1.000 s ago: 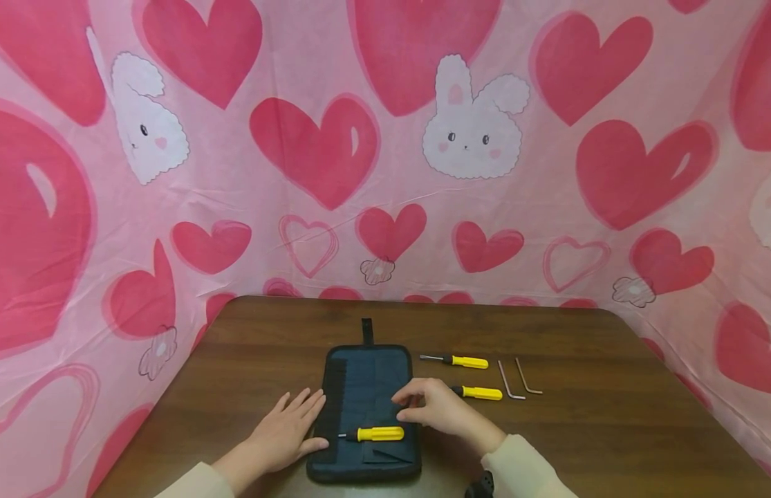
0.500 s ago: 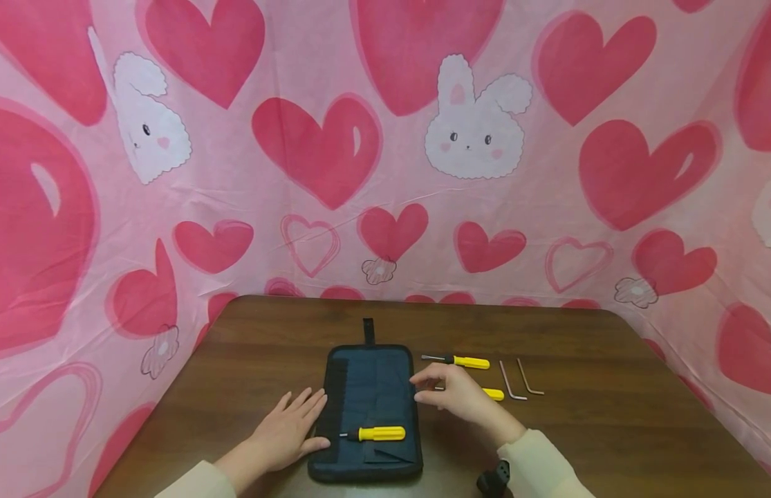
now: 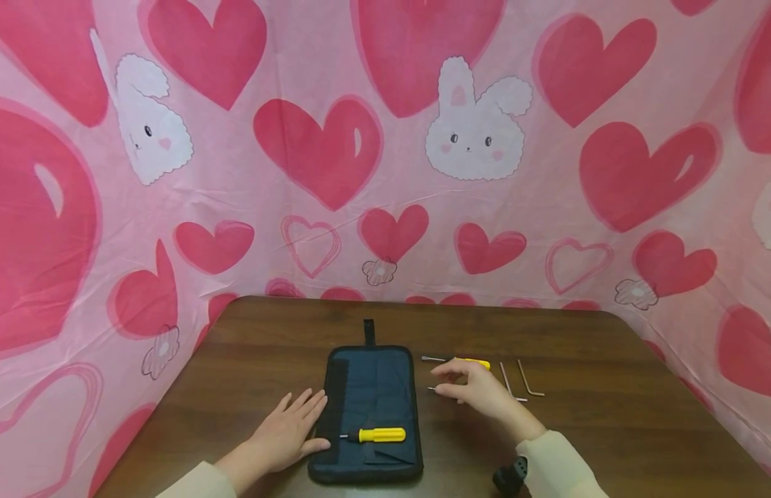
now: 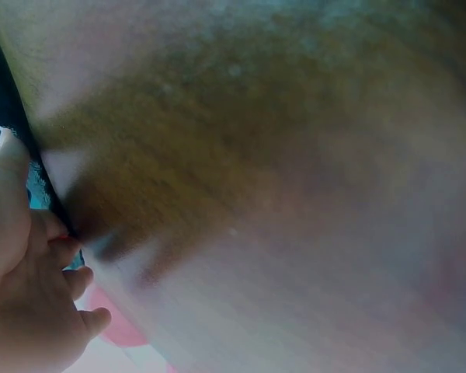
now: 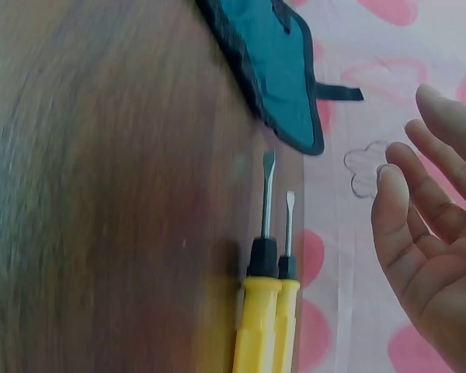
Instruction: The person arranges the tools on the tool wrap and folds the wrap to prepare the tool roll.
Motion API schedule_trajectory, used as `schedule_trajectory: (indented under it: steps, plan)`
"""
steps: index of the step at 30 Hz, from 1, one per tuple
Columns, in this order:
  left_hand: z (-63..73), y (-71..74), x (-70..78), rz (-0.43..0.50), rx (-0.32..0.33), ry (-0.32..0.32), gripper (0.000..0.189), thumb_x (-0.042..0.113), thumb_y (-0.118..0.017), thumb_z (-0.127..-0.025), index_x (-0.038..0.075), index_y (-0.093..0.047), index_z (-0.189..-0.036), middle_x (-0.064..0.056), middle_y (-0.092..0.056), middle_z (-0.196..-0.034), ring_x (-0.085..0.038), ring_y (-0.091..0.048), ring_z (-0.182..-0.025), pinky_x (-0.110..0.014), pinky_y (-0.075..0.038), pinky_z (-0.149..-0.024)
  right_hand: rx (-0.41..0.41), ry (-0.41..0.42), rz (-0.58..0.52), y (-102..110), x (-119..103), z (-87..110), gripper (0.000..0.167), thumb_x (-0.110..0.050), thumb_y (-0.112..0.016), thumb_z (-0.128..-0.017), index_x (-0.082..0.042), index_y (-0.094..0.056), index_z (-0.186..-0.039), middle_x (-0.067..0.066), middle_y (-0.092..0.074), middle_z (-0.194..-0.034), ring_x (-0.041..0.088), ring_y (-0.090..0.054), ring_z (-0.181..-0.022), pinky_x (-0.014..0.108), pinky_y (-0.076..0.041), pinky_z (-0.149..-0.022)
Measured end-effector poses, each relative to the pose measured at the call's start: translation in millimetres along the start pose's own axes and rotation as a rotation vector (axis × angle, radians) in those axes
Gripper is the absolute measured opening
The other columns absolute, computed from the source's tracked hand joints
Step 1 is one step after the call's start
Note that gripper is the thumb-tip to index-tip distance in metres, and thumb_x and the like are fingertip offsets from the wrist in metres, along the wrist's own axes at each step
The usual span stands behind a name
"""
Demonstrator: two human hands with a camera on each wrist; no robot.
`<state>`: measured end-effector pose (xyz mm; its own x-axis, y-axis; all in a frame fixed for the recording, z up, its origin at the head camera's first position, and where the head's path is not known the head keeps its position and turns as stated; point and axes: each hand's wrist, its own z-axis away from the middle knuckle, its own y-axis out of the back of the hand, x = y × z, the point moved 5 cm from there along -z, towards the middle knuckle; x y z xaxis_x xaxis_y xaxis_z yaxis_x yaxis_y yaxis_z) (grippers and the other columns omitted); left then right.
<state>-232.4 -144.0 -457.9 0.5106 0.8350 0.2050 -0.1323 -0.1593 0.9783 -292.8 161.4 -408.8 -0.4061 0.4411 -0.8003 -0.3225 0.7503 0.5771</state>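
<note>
**Right grip (image 3: 478,393) poised over a loose screwdriver (image 3: 431,389)**

From the head camera, I have the navy pouch (image 3: 363,391) lying open left of the surface (image 3: 267,346)'s middle, its strap (image 3: 368,332) pointing at the far edge. My left grip (image 3: 279,432) rests fingers-straight on the pouch's left border, I judge to stop it sliding. A yellow-handled driver (image 3: 381,435) lies across it towards the near edge; so little shaft shows that it seems tucked into the dark band (image 3: 337,387). The loose screwdriver is between the pouch and the surface's right edge, its handle hidden by my right grip. A second loose driver (image 3: 482,364) lies nearer the far edge, two hex keys (image 3: 505,377) (image 3: 525,379) nearer the right edge. Handles face the right edge, probably to suit my right grip.

The left wrist camera is mostly blur, but I can make out my fingers against the pouch's border.

In the right wrist camera, my thumb and fingers stand apart, holding nothing and clear of both loose drivers. The nearer has a ridged yellow handle, black collar, bright shaft and flat blade; I can't tell whether it's truly bigger or merely closer.
</note>
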Motion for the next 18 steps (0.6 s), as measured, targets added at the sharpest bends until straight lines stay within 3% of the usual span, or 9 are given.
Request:
schedule_trajectory:
  steps: [6,14,18]
  plan:
    - [0.5,0.5,1.2,0.003,0.0,0.003,0.077,0.057,-0.05,-0.085,-0.001,-0.042,-0.136,-0.014,-0.039,-0.14,-0.035,-0.033,-0.129,-0.058,-0.021,-0.1,0.021,0.018,0.022,12,10,5.9,0.033,-0.018,-0.07,-0.083,0.002,-0.064,-0.109,0.016,-0.06,-0.099,0.014,-0.055,-0.077,0.032,-0.05,-0.051]
    - [0.5,0.8,1.5,0.004,0.0,0.007,0.077,0.056,-0.05,-0.085,-0.001,-0.041,-0.136,-0.014,-0.038,-0.141,-0.035,-0.032,-0.129,-0.058,-0.021,-0.101,0.045,-0.067,-0.012,25,22,12.4,0.034,-0.015,-0.069,-0.084,0.002,-0.063,-0.112,0.018,-0.06,-0.1,0.022,-0.052,-0.079,0.031,-0.049,-0.053]
    - [0.6,0.6,1.5,0.004,0.004,0.005,0.077,0.056,-0.049,-0.086,-0.001,-0.041,-0.136,-0.014,-0.038,-0.141,-0.035,-0.032,-0.129,-0.058,-0.021,-0.1,0.067,-0.081,-0.01,31,13,17.7,0.03,-0.009,-0.068,-0.084,0.004,-0.063,-0.11,0.016,-0.06,-0.096,0.024,-0.05,-0.082,0.029,-0.048,-0.052]
